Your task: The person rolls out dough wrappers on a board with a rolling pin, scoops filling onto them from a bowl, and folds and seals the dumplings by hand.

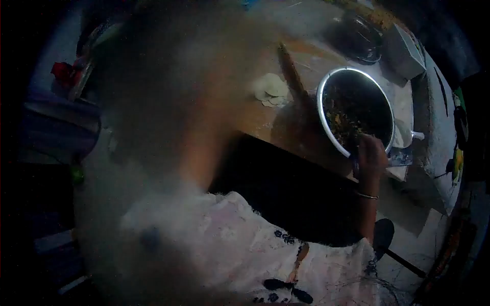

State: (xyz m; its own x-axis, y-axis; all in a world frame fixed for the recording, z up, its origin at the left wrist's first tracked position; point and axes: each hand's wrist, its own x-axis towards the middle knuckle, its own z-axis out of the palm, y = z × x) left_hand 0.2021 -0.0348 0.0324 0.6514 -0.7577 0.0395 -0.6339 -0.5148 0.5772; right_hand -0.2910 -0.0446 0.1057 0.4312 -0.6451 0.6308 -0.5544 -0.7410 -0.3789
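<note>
My right hand (372, 155), with a bangle at the wrist, is at the near rim of a large round metal bowl (321, 109). Its fingers are bent together at the edge of a dark, chopped filling (341, 122) inside; what they hold, if anything, is too dark to make out. My left hand (229, 76) is lost in a hazy smear over the left half of the head view, and only the forearm shows faintly. Nearest to it lie a small stack of thin, pale dough rounds (271, 89) and a dark rolling pin (292, 71), left of the bowl.
The wooden work surface (260, 120) carries pale, floury marks. A dark container with a shiny lid (357, 38) and a white box (403, 51) stand behind the bowl. A white cup (403, 133) sits at the bowl's right. At far left is a rounded purple-grey object (64, 125).
</note>
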